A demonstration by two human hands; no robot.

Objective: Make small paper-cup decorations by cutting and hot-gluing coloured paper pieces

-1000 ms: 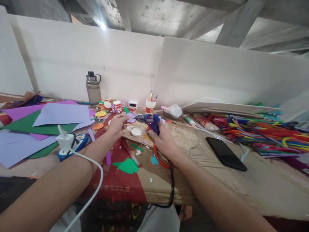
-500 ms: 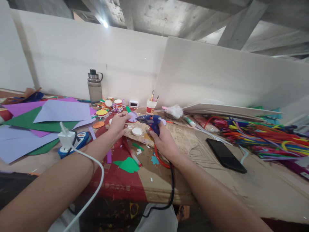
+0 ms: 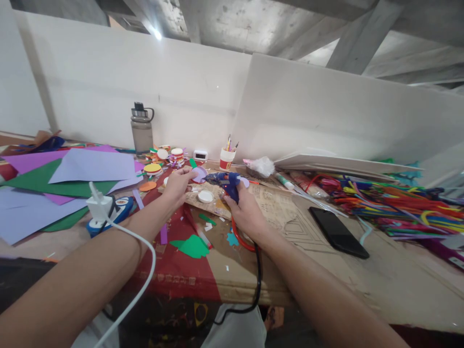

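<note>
My left hand (image 3: 178,186) pinches a small round lilac paper disc (image 3: 199,174), with a green strip (image 3: 193,163) standing up behind its edge. In my right hand (image 3: 246,208) is a blue hot glue gun (image 3: 228,181), gripped by its handle, a small red light showing. The gun's nozzle points left and is right at the disc; whether it touches, I cannot tell. Below the nozzle a white round lid-like piece (image 3: 205,196) lies on the cardboard (image 3: 271,205). A black cord (image 3: 258,275) hangs from the gun's handle.
Coloured paper sheets (image 3: 90,166) and a blue power strip (image 3: 125,208) with a white plug lie left. Behind are a water bottle (image 3: 141,130), small paper drums (image 3: 177,155) and a cup of pens (image 3: 227,158). A phone (image 3: 337,232) and pipe cleaners (image 3: 402,203) lie right.
The whole view has shifted slightly. Both hands keep their holds, and the glue gun's nozzle stays beside the lilac disc.
</note>
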